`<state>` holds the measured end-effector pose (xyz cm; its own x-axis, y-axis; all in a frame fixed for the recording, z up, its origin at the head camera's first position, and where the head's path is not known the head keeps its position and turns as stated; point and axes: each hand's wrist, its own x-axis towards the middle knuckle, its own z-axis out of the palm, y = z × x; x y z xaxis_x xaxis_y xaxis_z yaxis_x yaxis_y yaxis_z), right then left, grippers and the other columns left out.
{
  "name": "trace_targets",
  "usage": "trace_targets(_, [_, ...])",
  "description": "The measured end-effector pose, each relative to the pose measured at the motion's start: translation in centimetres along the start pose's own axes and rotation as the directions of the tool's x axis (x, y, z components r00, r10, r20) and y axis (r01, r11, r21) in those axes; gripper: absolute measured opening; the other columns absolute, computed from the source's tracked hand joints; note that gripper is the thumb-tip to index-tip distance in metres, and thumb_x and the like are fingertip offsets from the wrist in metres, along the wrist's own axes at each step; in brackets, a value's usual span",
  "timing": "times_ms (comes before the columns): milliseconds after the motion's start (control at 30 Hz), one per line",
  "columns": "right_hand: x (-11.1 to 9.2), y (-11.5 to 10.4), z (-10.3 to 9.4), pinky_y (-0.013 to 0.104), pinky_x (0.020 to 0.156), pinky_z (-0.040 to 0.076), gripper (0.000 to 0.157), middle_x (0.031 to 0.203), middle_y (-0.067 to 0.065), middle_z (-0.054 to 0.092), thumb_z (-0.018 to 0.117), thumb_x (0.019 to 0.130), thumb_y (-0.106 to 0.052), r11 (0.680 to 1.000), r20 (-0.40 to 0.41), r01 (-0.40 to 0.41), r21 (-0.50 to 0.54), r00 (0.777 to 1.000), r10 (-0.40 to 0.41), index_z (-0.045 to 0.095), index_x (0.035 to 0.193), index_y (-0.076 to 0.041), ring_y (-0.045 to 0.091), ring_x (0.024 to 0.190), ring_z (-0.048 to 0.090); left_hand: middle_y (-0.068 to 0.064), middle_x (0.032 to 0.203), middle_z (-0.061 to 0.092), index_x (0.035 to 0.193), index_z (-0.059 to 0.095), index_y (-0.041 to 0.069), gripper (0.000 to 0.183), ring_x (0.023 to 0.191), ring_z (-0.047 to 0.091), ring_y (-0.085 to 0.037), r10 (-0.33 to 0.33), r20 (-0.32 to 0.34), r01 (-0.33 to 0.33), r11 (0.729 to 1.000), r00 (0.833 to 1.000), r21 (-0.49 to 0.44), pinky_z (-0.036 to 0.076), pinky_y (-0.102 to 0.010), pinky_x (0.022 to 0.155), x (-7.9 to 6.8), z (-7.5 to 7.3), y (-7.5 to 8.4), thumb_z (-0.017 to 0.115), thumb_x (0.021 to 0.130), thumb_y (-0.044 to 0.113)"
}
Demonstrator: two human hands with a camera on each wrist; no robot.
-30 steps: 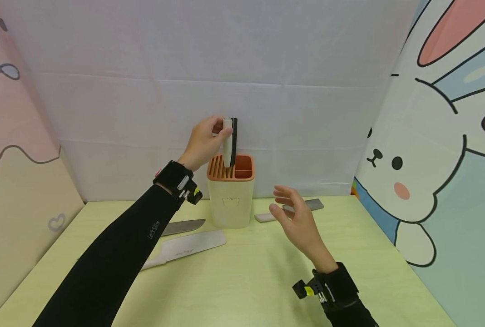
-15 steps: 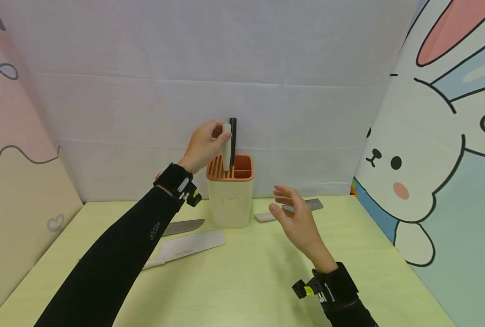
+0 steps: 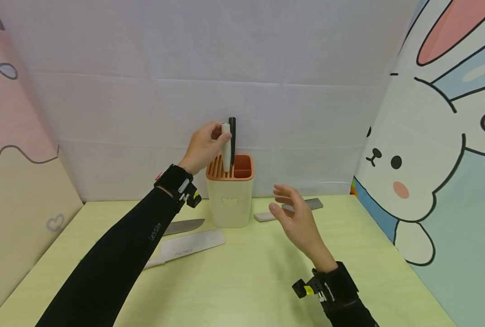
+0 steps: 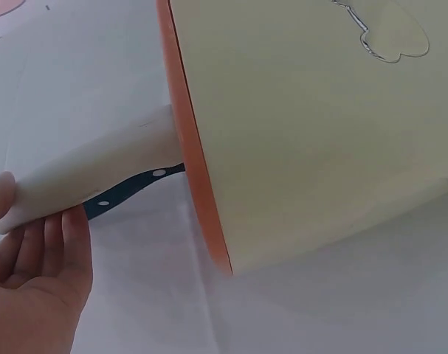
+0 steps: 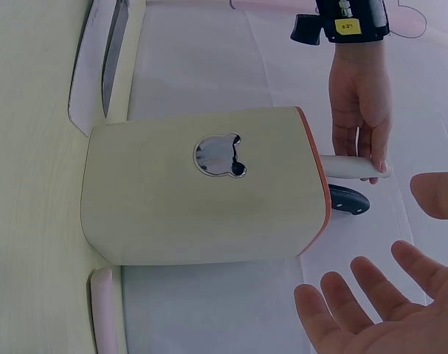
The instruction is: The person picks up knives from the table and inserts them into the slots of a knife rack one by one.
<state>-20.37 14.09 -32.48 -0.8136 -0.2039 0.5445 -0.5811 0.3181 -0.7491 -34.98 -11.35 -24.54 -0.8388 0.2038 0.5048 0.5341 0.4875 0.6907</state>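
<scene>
My left hand point(image 3: 203, 144) pinches the white handle point(image 3: 226, 147) of a knife between thumb and fingers. That knife stands upright in a slot of the cream knife block point(image 3: 231, 204), its blade hidden inside. Right beside it rises a black handle point(image 3: 232, 141), with rivets showing in the left wrist view. The block's orange top point(image 3: 243, 178) has slots on the left and open compartments on the right. My right hand point(image 3: 297, 222) hovers right of the block with loosely bent fingers and holds nothing. Behind it lies a knife with a pale handle point(image 3: 264, 217), partly covered by the fingers.
A broad cleaver point(image 3: 193, 244) lies on the table point(image 3: 226, 290) left of the block, its handle partly under my left forearm. Just behind it rests a pointed knife blade point(image 3: 187, 225). A white cloth wall point(image 3: 177, 109) stands close behind the block.
The white-handled knife has sunk slightly lower into its slot, and my left hand has come down with it. The right hand has stayed in place.
</scene>
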Motion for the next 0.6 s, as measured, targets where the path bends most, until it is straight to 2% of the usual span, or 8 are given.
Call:
trace_targets(167, [-0.05, 0.11, 0.03, 0.052, 0.092, 0.046, 0.046, 0.127, 0.019, 0.052, 0.06, 0.094, -0.003, 1.0, 0.003, 0.001, 0.001, 1.0, -0.001, 0.043, 0.136, 0.001, 0.032, 0.112, 0.053, 0.0, 0.113, 0.057, 0.139, 0.043, 0.014, 0.049, 0.103, 0.052, -0.012, -0.005, 0.001, 0.005, 1.0, 1.0, -0.01, 0.047, -0.031, 0.085, -0.12, 0.03, -0.2, 0.056, 0.097, 0.034])
trace_targets(367, [-0.08, -0.03, 0.02, 0.051, 0.092, 0.046, 0.045, 0.127, 0.017, 0.052, 0.06, 0.094, -0.004, 1.0, 0.0, -0.006, -0.001, 1.0, 0.006, 0.044, 0.136, -0.003, 0.031, 0.112, 0.053, -0.001, 0.114, 0.055, 0.138, 0.042, 0.015, 0.047, 0.104, 0.051, -0.014, -0.011, -0.003, 0.011, 0.999, 1.0, -0.037, 0.049, -0.032, 0.082, -0.34, 0.0, -0.08, 0.057, 0.097, 0.032])
trace_targets(600, [-0.06, -0.18, 0.02, 0.051, 0.092, 0.046, 0.045, 0.127, 0.017, 0.052, 0.06, 0.094, -0.005, 1.0, 0.005, -0.015, -0.003, 1.0, 0.015, 0.044, 0.136, -0.004, 0.031, 0.113, 0.053, 0.002, 0.113, 0.055, 0.136, 0.043, 0.017, 0.045, 0.103, 0.051, -0.012, -0.023, 0.001, 0.023, 0.999, 1.0, -0.023, 0.049, -0.031, 0.081, -0.69, 0.04, -0.37, 0.057, 0.097, 0.035])
